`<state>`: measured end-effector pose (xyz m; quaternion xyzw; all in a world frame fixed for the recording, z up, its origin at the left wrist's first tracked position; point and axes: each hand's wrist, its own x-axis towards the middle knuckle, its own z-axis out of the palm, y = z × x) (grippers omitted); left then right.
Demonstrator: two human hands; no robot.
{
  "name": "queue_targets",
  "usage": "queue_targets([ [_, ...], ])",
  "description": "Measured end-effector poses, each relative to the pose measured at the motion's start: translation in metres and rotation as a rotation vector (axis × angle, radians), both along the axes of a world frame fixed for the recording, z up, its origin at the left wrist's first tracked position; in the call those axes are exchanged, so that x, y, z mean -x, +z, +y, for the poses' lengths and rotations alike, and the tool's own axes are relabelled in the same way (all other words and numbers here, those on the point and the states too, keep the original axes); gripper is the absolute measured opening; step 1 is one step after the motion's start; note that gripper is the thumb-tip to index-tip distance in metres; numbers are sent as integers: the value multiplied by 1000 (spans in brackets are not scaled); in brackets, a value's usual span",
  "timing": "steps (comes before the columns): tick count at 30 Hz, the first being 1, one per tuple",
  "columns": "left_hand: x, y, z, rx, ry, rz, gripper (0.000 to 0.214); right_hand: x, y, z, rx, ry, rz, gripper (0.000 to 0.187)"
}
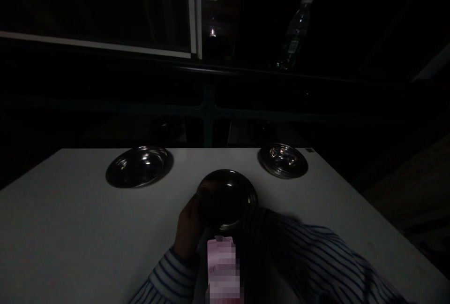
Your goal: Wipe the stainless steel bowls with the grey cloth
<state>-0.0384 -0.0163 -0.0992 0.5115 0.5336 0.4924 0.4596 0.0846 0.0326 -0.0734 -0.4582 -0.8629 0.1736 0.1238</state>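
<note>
A round metal bowl (225, 196) with a shiny rim is in front of me at the middle of the white table's near part. My left hand (188, 226) is closed on the bowl's left side, with its fingertips partly out of sight. My right hand (256, 219) is at the lower right rim, sunk in shadow; its fingers cannot be made out. Both sleeves are striped. Just below the bowl, close to my body, a lit pinkish rectangle (221, 262) like a phone screen shows, partly blurred.
On the white table (80, 229), a shiny metal bowl (135, 168) stands at the back left and stacked metal bowls (284, 159) at the back right. Beyond the table, a plastic bottle (297, 32) stands on a dark ledge beside a pale window frame (194, 13). The scene is very dark.
</note>
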Motion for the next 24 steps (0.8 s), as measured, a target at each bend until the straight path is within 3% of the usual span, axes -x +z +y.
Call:
queue_targets([
  [7, 1, 1, -2, -33, 17, 60, 48, -24, 21, 27, -148, -222, -125, 32],
  [9, 1, 1, -2, -39, -3, 57, 47, -19, 22, 26, -170, -138, -141, 30],
  [13, 6, 2, 0, 1, 25, 56, 46, 6, 21, 18, -193, 188, -129, 26],
  [15, 8, 2, 0, 17, 59, 76, 46, 10, 22, 16, -198, 262, -134, 24],
  [17, 8, 2, -1, 1, 67, 81, 48, 4, 22, 17, -208, 182, -157, 25],
  [21, 5, 2, -2, -23, 42, 47, 50, -17, 18, 19, -216, -120, -213, 31],
  [24, 3, 2, -1, -13, 36, 55, 50, -19, 11, 16, -203, -133, -230, 31],
])
